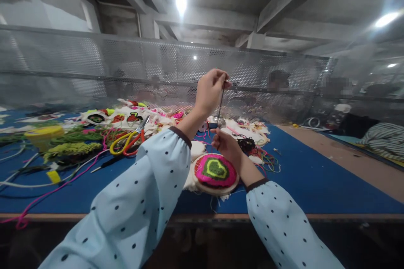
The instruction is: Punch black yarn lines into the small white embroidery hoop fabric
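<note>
polka-dot sleeves, left hand pinching dark thread above embroidery hoop

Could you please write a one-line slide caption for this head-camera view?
Left hand lifts dark thread above a pink-and-green embroidery hoop beside the right hand.

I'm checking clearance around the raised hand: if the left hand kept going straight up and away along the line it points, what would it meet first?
Probably the perforated mesh screen behind the table. The left hand pinches a dark thread well above the blue table, and nothing shows between it and the screen, though depth is unclear.
</note>
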